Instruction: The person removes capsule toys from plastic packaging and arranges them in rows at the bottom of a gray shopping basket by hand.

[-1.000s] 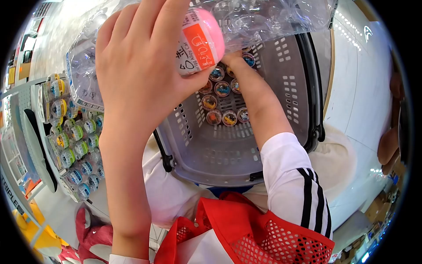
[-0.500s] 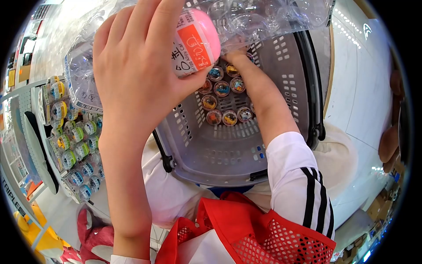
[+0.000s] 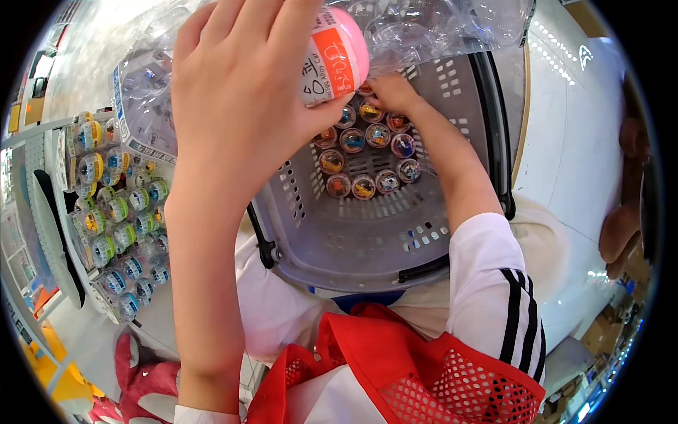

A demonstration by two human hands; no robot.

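Observation:
My left hand [image 3: 244, 85] is closed on a clear plastic blister pack [image 3: 452, 32], holding it up over the far side of the basket. Beside my thumb, a pink, egg-shaped piece with an orange label [image 3: 335, 60] shows at the pack. Down in the grey basket [image 3: 339, 247], my right hand [image 3: 393, 94] has its fingers curled at a small round toy capsule [image 3: 365, 88], partly covered by them. Several more clear capsules with little coloured toys inside [image 3: 353, 140] sit in rows on the basket floor.
Black handles [image 3: 500, 134] run along the basket's sides. To the left stands a rack of capsules in clear packs [image 3: 123, 212]. A red plush toy [image 3: 145, 381] lies at the lower left. White floor tiles [image 3: 565, 141] stretch to the right.
My right hand has come out from behind the clear pack, nearer and more visible, its forearm shifted right. Capsules under that forearm now show. The left hand with the pack sits slightly further right.

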